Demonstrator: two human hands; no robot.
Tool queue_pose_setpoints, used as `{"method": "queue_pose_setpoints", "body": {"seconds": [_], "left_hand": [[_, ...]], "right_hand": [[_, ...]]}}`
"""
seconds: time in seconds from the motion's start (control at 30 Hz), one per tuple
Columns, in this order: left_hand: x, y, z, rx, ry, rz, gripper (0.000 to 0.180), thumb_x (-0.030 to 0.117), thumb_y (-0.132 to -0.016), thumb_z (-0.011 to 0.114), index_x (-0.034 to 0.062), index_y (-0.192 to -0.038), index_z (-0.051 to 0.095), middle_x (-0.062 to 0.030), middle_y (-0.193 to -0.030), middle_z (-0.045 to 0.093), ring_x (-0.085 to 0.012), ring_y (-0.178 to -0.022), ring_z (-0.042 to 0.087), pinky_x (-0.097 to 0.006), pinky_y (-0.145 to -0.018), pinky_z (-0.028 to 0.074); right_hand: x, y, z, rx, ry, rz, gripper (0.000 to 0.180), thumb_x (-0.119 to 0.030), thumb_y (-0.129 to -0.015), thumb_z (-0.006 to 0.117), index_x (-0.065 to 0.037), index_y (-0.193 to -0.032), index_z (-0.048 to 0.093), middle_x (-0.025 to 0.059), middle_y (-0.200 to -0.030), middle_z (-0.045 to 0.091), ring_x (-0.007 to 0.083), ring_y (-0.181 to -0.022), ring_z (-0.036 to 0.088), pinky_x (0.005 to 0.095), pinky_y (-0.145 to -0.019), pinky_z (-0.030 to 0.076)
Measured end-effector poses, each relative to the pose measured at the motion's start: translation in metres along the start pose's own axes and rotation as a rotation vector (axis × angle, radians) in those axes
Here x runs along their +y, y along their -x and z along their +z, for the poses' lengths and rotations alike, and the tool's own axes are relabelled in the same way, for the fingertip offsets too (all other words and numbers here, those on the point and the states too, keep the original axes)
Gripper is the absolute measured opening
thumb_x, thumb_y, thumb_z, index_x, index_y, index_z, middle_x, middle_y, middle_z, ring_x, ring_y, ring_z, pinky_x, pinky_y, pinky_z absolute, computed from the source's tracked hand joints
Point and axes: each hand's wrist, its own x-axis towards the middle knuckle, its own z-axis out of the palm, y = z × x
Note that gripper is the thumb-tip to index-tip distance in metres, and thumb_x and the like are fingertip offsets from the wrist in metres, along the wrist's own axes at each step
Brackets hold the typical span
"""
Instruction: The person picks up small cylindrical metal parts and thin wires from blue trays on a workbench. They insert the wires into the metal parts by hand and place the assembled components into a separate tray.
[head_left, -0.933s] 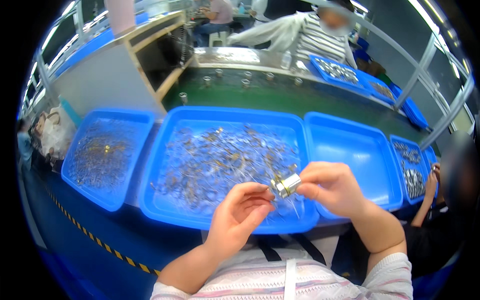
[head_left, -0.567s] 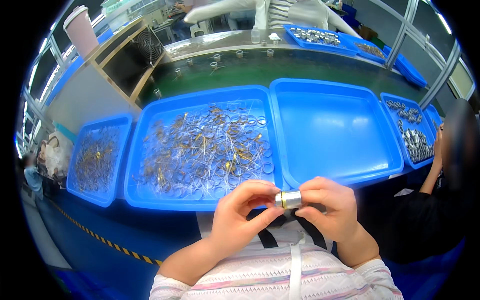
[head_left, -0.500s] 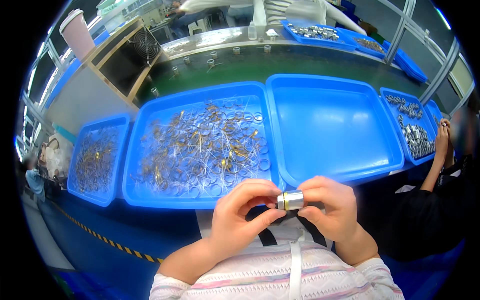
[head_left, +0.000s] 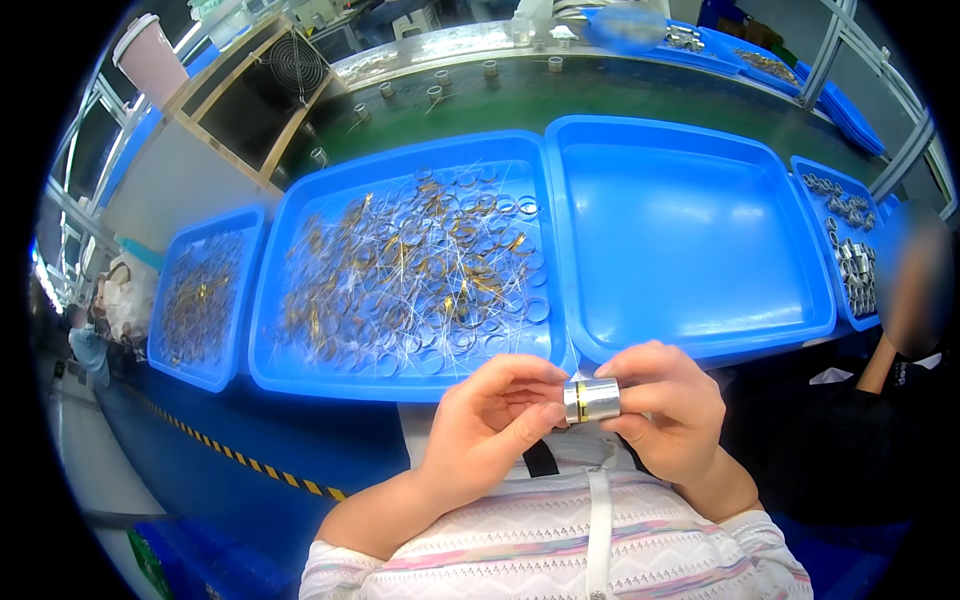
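Note:
Close in front of my body, a small silver metal cylinder (head_left: 601,398) with a yellow and dark band near its left end lies sideways between my two hands. My right hand (head_left: 672,408) grips its right end with thumb and fingers. At the other end, the bent fingers and thumb of my left hand (head_left: 492,425) close on the rim; the fingertips partly hide that edge. Just beyond my left hand is a large blue tray (head_left: 400,392) of many loose metal rings with thin wires and yellow strips. Past my right hand stands a second blue tray (head_left: 690,260) with nothing in it.
A smaller blue tray (head_left: 160,345) of similar wired parts stands left. At right, another tray (head_left: 800,185) holds silver rings and cylinders, near a co-worker's forearm (head_left: 880,365). Behind runs a green belt (head_left: 520,100) carrying several small rings. A boxed fan (head_left: 293,77) stands back left.
The view has shifted, so the trays sit a little higher. The cylinder is slightly turned, its banded end showing more between my hands. At right, the co-worker's hand has moved and is blurred.

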Motion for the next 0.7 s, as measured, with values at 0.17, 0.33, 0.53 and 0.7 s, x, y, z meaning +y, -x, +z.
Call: {"method": "queue_pose_setpoints", "body": {"seconds": [0.17, 0.33, 0.53, 0.7], "left_hand": [[-0.001, -0.003, 0.006, 0.05, -0.042, 0.039, 0.031, -0.006, -0.083, 0.06, -0.0043, -0.112, 0.051, -0.014, -0.11, 0.056, -0.017, -0.097, 0.058, -0.029, -0.087, 0.05], [-0.006, -0.009, 0.006, 0.011, -0.339, 0.262, 0.035, -0.01, -0.076, 0.065, -0.0067, -0.109, 0.052, -0.0177, -0.11, 0.052, -0.0232, -0.105, 0.055, -0.033, -0.087, 0.05], [-0.003, -0.009, 0.007, 0.01, -0.328, 0.199, 0.041, -0.01, -0.073, 0.068, -0.0075, -0.11, 0.052, -0.017, -0.11, 0.052, -0.0234, -0.106, 0.055, -0.034, -0.09, 0.049], [-0.008, -0.012, 0.0, -0.052, -0.286, 0.117, 0.04, -0.008, -0.072, 0.07, -0.0056, -0.109, 0.057, -0.0139, -0.11, 0.055, -0.017, -0.098, 0.058, -0.028, -0.085, 0.052]], "right_hand": [[0.005, 0.001, 0.0, -0.001, 0.077, -0.038, 0.019, -0.002, -0.068, 0.076, 0.0, -0.083, 0.065, 0.0139, -0.094, 0.061, 0.0242, -0.08, 0.062, 0.0295, -0.067, 0.051], [0.005, 0.003, -0.006, -0.037, 0.082, 0.032, 0.021, -0.001, -0.067, 0.076, 0.001, -0.084, 0.065, 0.0137, -0.094, 0.062, 0.0239, -0.081, 0.063, 0.0291, -0.067, 0.051], [0.009, 0.007, -0.004, -0.011, 0.1, -0.009, 0.022, -0.002, -0.064, 0.077, 0.001, -0.083, 0.065, 0.0137, -0.094, 0.062, 0.0244, -0.081, 0.063, 0.0299, -0.067, 0.051], [0.008, 0.008, 0.0, -0.033, 0.107, -0.048, 0.023, -0.003, -0.064, 0.077, 0.001, -0.082, 0.063, 0.0148, -0.097, 0.062, 0.0265, -0.084, 0.063, 0.0328, -0.072, 0.052]]}}
